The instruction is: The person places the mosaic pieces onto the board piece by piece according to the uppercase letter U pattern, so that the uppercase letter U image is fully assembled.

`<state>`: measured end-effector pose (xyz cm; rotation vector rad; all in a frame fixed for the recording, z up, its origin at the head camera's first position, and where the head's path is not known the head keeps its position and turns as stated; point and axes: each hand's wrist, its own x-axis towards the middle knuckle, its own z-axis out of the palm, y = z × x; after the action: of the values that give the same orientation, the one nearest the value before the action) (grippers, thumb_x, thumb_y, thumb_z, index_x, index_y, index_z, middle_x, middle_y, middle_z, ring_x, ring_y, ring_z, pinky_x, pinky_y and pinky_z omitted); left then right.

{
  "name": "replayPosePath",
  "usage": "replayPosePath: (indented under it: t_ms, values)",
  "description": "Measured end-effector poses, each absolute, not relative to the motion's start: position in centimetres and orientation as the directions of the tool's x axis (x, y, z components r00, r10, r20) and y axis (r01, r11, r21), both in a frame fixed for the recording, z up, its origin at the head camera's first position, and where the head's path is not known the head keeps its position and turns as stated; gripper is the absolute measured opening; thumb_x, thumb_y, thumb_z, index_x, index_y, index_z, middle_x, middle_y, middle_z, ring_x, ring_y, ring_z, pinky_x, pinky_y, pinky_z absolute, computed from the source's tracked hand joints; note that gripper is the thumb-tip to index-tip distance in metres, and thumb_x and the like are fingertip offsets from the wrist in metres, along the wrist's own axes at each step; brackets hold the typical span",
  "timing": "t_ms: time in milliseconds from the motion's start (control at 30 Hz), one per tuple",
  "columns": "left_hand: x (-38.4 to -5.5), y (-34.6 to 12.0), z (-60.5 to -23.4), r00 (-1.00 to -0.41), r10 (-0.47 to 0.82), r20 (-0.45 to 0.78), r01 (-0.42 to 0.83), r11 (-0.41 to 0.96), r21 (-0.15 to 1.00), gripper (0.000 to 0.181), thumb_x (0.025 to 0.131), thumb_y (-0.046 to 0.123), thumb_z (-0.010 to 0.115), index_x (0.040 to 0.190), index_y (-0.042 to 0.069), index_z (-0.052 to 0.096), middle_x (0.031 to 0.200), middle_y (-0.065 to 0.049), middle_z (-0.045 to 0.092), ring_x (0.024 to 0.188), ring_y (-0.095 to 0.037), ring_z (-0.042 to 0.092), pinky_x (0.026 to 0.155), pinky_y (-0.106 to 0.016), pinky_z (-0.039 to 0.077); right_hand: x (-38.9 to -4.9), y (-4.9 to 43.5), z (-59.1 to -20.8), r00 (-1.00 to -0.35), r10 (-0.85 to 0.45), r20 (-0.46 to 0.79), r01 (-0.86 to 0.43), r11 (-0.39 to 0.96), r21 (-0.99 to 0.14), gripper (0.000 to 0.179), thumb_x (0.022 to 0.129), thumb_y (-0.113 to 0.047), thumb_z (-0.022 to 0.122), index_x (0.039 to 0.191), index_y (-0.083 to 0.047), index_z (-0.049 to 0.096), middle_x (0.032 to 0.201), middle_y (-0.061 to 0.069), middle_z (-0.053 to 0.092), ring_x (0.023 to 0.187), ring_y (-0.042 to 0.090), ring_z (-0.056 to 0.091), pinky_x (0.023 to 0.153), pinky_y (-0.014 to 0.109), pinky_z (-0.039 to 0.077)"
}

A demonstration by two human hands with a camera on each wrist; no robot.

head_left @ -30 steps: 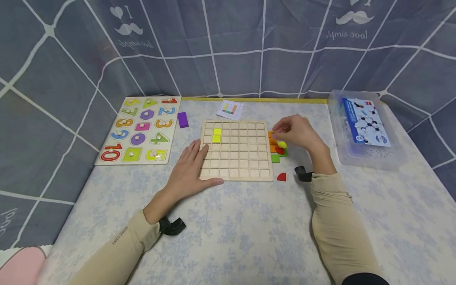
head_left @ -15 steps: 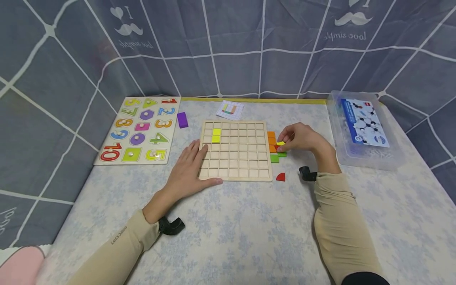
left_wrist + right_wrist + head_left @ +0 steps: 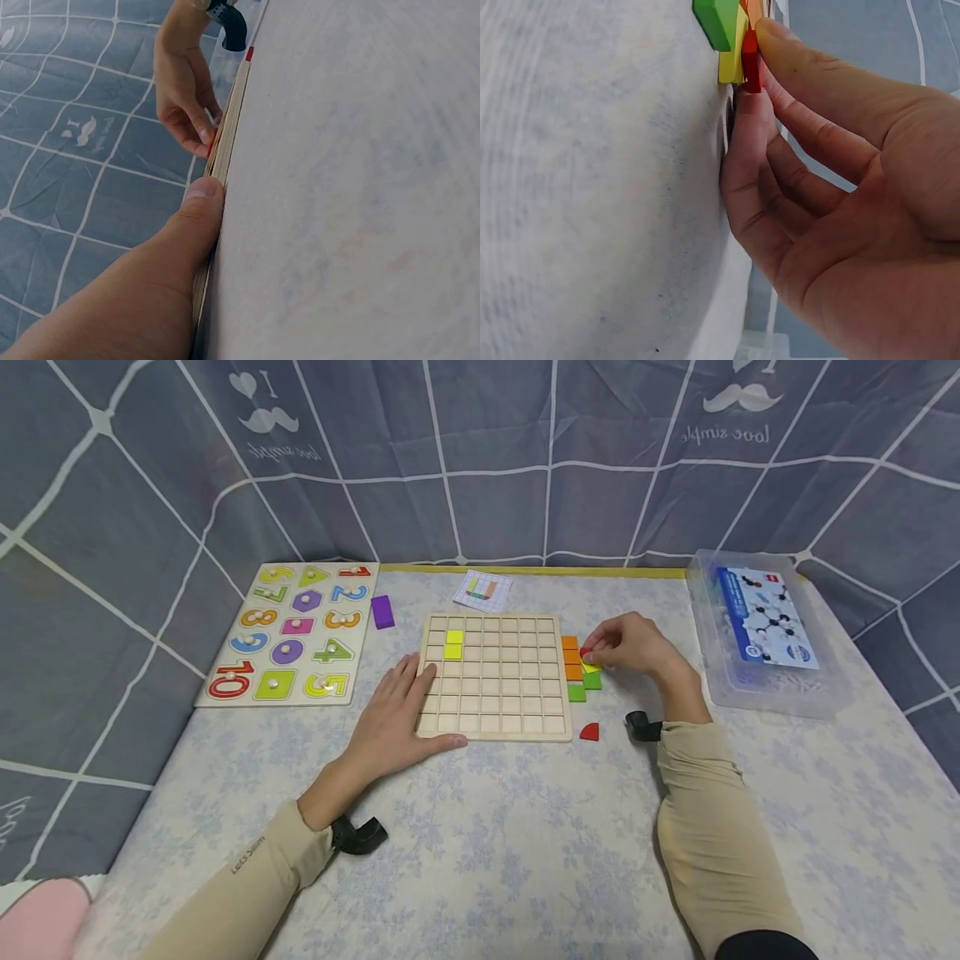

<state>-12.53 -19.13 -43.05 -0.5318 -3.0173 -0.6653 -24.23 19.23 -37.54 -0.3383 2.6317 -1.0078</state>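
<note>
My left hand [image 3: 393, 727] lies with fingers extended along the left edge of a wooden grid board [image 3: 513, 687], its thumb at the front edge. Two yellow square tiles [image 3: 453, 644] sit one in front of the other in the board's upper left cells. Beyond the board's right side, my right hand [image 3: 637, 647] pinches a small red piece [image 3: 751, 64] between thumb and fingers. Just beneath it is a yellow tile [image 3: 730, 60], with a green tile [image 3: 716, 24] beside that. Orange tiles [image 3: 572, 657] line the board's right edge.
A red quarter-circle piece [image 3: 590, 732] lies near the board's front right corner. Behind the board is a pattern card [image 3: 483, 591]. A number puzzle [image 3: 292, 635] and a purple block [image 3: 382, 612] stand left; a clear plastic box [image 3: 772, 631] stands right.
My right hand has moved from the orange tiles to the yellow and red pieces beside them, and has taken up the red piece. My left hand stays in place on the board.
</note>
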Motion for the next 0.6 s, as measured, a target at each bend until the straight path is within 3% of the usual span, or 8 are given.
replayPosePath:
  t_ms: [333,600]
  values:
    - [-12.6,-19.1,-43.1,-0.946,0.315,0.072,0.316,0.856,0.408,0.125,0.081,0.072,0.076,0.168,0.004,0.018,0.177,-0.017,0.009,0.166,-0.031,0.004,0.136,-0.046,0.005,-24.0,19.0,-37.3,-0.941,-0.294,-0.167,-0.097,0.708,-0.7,0.02,0.095,-0.02,0.081,0.104,-0.003,0.077,0.089,0.008,0.074,0.081,0.024,0.061,0.071,0.031,0.049]
    - [-12.6,-19.0,-43.2,-0.946,0.315,0.08,0.319,0.855,0.409,0.125,0.081,0.073,0.076,0.168,0.003,0.019,0.177,-0.018,0.01,0.165,-0.031,0.005,0.136,-0.047,0.005,-23.5,16.7,-36.1,-0.958,-0.282,-0.057,-0.157,0.68,-0.716,0.014,0.096,-0.016,0.077,0.105,-0.004,0.08,0.091,0.011,0.075,0.086,0.026,0.065,0.073,0.031,0.051]
